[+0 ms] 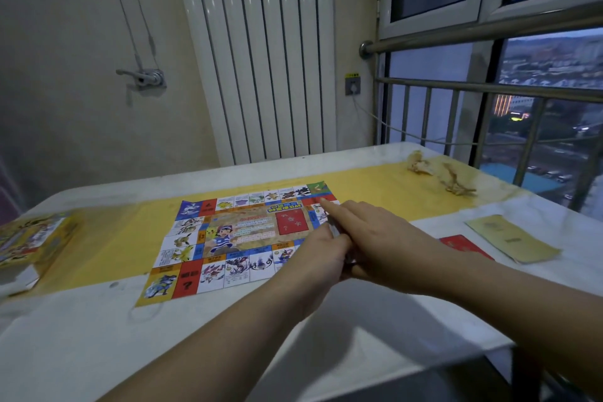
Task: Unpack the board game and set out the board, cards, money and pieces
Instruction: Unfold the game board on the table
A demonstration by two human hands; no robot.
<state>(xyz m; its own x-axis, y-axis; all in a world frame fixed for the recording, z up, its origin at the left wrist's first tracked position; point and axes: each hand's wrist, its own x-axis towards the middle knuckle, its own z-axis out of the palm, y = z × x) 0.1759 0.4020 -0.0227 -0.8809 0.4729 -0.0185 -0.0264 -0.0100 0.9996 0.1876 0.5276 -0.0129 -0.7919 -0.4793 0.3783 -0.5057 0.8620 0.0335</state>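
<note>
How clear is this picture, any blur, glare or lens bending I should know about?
Head view: dim, bluish dusk light; game box at the left edge smeared; held card stack blurry; board fairly sharp; small glare spots on the radiator; wide lens bends the table edge.
</note>
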